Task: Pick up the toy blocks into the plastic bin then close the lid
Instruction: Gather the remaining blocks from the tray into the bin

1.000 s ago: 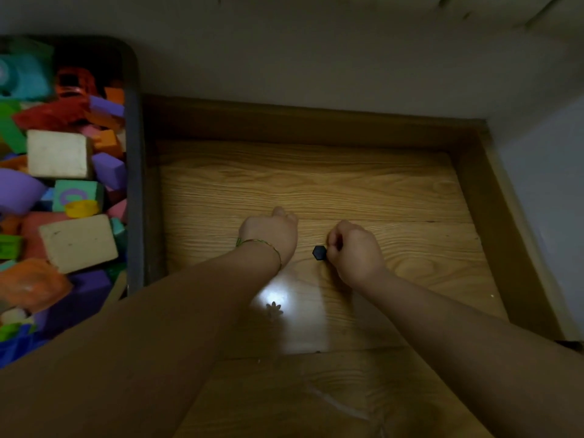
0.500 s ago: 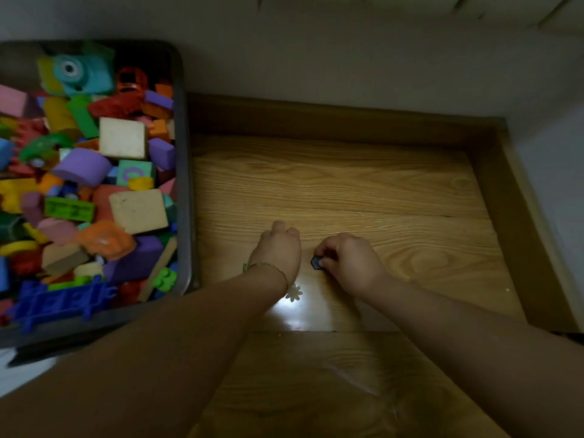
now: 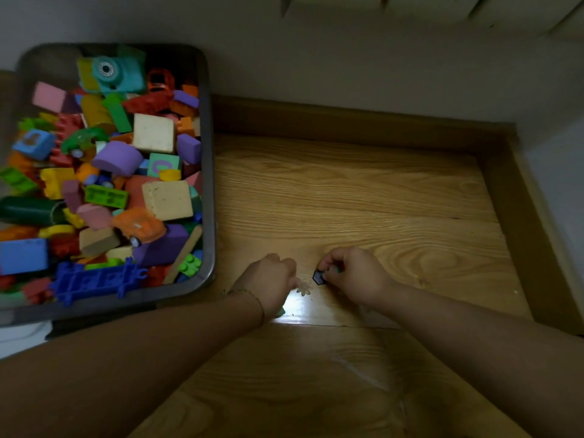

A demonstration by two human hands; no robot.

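Toy blocks (image 3: 153,132) fill plastic bin (image 3: 209,184), left. Right hand (image 3: 358,276) pinches dark hexagon piece (image 3: 318,277). Left hand (image 3: 271,284) curled, grip unclear.

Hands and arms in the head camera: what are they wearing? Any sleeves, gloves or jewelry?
No sleeves or gloves show anywhere up to the picture's edge. The left hand has a thin, gold-looking bracelet round its wrist. The right hand has nothing on its wrist. I can't make out any rings on either hand in this dim light.

Left side of plastic bin (image 3: 207,172) off-frame
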